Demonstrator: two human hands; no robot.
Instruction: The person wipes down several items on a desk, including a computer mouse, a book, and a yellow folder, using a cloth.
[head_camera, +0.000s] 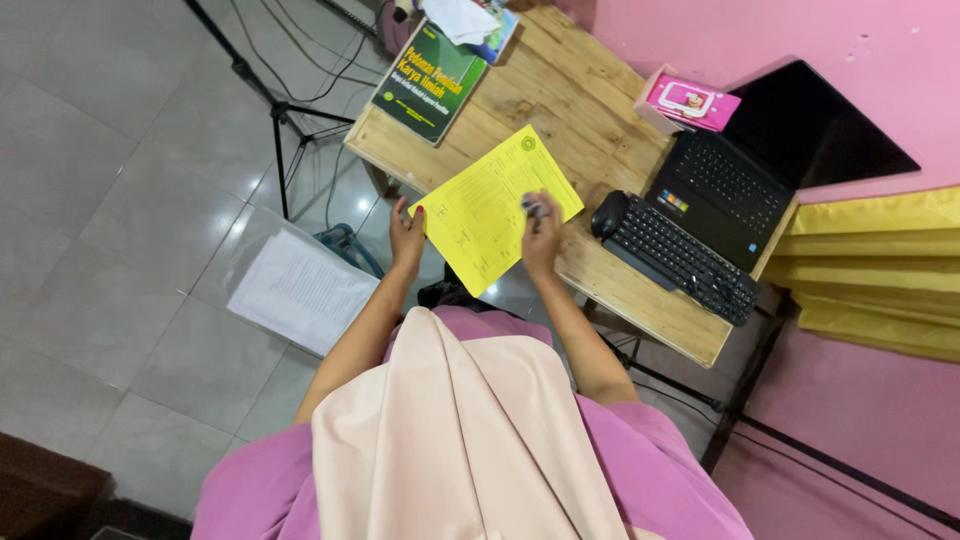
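Observation:
A yellow printed sheet lies half over the front edge of a wooden table. My left hand grips the sheet's near-left corner, thumb on top. My right hand rests on the sheet's right side, fingers curled around a small dark and pale object; what it is I cannot tell.
A green book and loose papers lie at the table's far left. A black keyboard, mouse, open laptop and pink box sit on the right. White papers lie below on the tiled floor near a tripod.

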